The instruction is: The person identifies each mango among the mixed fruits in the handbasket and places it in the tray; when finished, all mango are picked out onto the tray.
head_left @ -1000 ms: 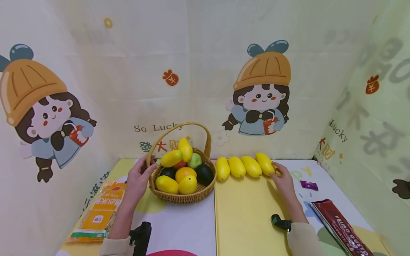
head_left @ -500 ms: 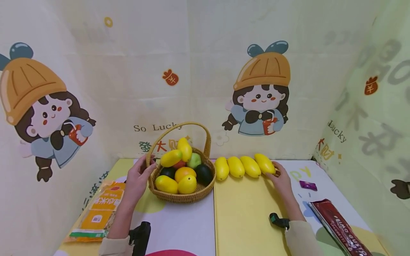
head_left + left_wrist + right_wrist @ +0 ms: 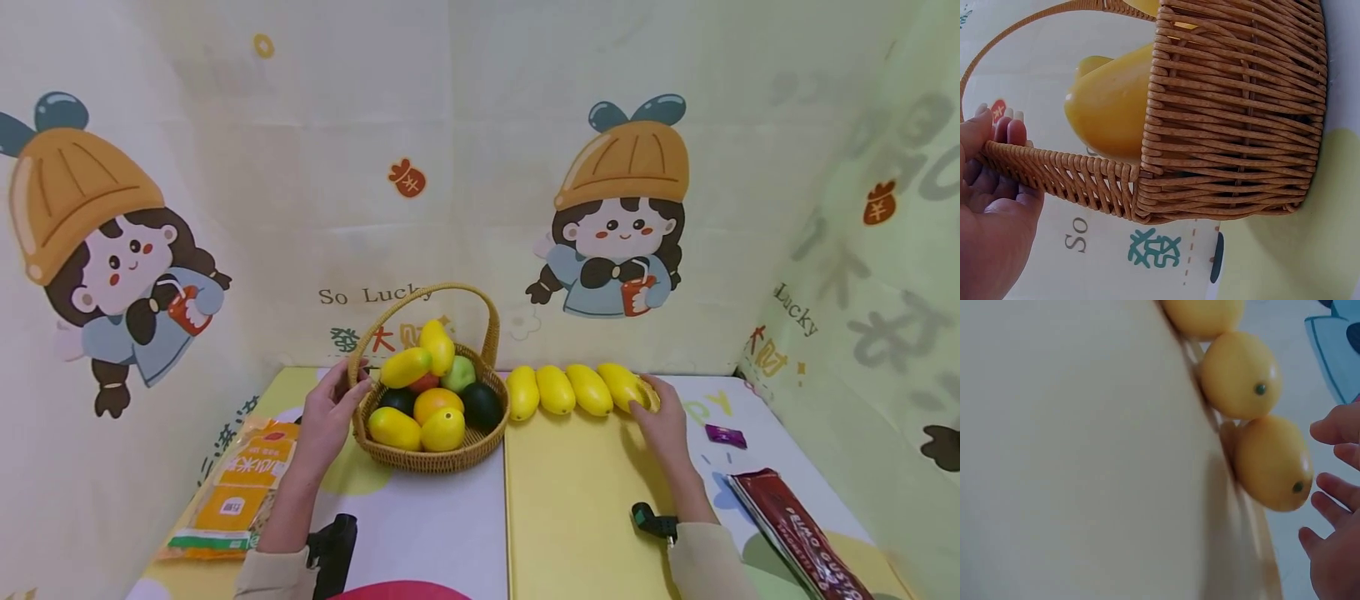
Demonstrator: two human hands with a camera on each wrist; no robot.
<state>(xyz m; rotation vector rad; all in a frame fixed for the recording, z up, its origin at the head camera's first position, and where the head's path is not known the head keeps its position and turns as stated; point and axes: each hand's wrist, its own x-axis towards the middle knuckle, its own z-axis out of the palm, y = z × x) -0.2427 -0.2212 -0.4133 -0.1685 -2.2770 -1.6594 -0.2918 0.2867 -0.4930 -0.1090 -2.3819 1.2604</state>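
A wicker basket stands at centre left, heaped with yellow mangoes, an orange fruit, a green apple and dark fruits. My left hand grips the lower left side of its arched handle, thumb on one side and fingers on the other. Right of the basket, several yellow mangoes lie side by side in a row. At the right end of that row is my right hand, loosely bent. In the right wrist view its fingers stand just beside the end mango, with a small gap visible.
A yellow board lies in front of the mango row. An orange food packet lies at the left, a dark red pasta packet at the right. A small purple wrapper lies behind it. Printed cloth walls enclose the table.
My right hand has shifted slightly around the end mango, its thumb moving. The left hand stays on the basket handle. The head view has swung a little; basket and mango row stay in place.
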